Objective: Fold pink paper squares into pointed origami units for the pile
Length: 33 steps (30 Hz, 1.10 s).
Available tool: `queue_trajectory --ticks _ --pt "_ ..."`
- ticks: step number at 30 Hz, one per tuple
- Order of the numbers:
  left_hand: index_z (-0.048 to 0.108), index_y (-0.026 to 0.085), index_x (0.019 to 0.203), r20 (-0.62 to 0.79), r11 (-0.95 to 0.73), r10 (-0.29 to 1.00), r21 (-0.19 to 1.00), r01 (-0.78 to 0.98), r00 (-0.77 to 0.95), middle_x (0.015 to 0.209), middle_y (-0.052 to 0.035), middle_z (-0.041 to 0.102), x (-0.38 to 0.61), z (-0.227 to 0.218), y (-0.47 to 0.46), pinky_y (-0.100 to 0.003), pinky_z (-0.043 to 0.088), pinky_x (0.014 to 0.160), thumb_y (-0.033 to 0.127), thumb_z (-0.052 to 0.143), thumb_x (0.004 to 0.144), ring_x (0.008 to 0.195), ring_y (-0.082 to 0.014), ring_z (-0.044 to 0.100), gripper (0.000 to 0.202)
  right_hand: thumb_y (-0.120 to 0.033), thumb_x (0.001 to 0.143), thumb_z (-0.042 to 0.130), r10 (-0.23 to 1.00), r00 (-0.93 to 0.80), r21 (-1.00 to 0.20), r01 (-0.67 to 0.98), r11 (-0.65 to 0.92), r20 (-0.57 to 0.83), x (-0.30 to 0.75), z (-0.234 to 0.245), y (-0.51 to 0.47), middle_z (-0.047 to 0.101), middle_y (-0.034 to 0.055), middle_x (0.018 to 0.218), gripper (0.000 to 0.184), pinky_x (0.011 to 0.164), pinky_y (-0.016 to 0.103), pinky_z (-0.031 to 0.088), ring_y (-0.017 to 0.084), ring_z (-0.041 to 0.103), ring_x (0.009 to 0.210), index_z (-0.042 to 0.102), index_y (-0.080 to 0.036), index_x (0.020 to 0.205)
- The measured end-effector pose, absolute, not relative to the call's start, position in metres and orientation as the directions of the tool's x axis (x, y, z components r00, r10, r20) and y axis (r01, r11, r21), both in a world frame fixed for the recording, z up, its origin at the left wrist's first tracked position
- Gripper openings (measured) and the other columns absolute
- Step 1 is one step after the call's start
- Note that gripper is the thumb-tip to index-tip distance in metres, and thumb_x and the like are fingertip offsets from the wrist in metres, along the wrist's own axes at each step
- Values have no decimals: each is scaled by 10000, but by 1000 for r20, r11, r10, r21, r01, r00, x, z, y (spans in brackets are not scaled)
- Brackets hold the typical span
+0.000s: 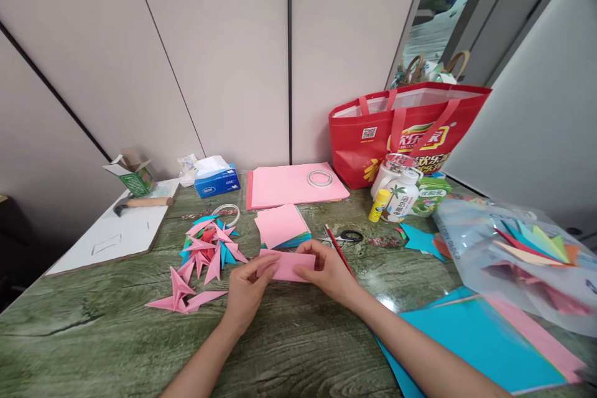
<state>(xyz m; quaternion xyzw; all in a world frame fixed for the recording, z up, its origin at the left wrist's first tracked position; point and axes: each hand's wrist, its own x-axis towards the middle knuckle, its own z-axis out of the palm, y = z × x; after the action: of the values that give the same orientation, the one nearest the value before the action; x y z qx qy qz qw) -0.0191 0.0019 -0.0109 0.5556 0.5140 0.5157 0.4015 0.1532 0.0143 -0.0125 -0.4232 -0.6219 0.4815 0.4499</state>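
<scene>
A folded piece of pink paper (pixel 288 266) is held between both hands, a little above the table. My left hand (pixel 248 283) pinches its left end between thumb and fingers. At the right end, my right hand (pixel 329 270) grips it the same way, thumb on the near face. Just beyond the hands lies a stack of square coloured paper (pixel 282 226) with pink on top. Left of my left hand is a pile of folded paper pieces (pixel 209 245) in pink, blue, red and green. A red pencil (pixel 338 247) and scissors (pixel 347 236) lie beside my right hand.
Pink sheets (pixel 284 183) with a tape roll (pixel 319 178) lie at the back. A tissue box (pixel 217 181), hammer (pixel 144 202) and whiteboard (pixel 140 242) are leftward. A red bag (pixel 345 149), glue stick (pixel 379 206), bottle (pixel 402 196), plastic bag (pixel 471 249) and blue paper (pixel 480 342) occupy the right.
</scene>
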Motion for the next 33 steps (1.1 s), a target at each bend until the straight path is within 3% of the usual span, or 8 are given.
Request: queue_trajectory --ticks 7,13,33 --pt "710 227 823 177 -170 984 974 150 -34 885 -28 700 -19 -14 0 -320 458 815 235 647 652 844 -224 620 182 -263 629 650 967 -222 -991 20 131 123 151 -15 14 550 -7 762 230 548 203 384 108 494 633 548 -165 810" --pt "708 222 821 202 -196 979 968 153 -22 896 -27 699 -18 -12 -1 -315 460 824 222 637 664 856 -218 621 172 -284 594 675 977 -206 -998 -40 45 53 149 -19 15 530 -28 675 255 505 199 376 90 476 549 545 -165 777" --pt "705 192 824 250 -241 968 952 188 -28 873 -38 704 -20 -18 0 -277 498 776 212 633 664 821 -194 640 177 -325 592 668 980 -193 -997 37 62 54 149 -22 16 508 -29 625 231 480 192 313 88 421 529 581 -156 723"
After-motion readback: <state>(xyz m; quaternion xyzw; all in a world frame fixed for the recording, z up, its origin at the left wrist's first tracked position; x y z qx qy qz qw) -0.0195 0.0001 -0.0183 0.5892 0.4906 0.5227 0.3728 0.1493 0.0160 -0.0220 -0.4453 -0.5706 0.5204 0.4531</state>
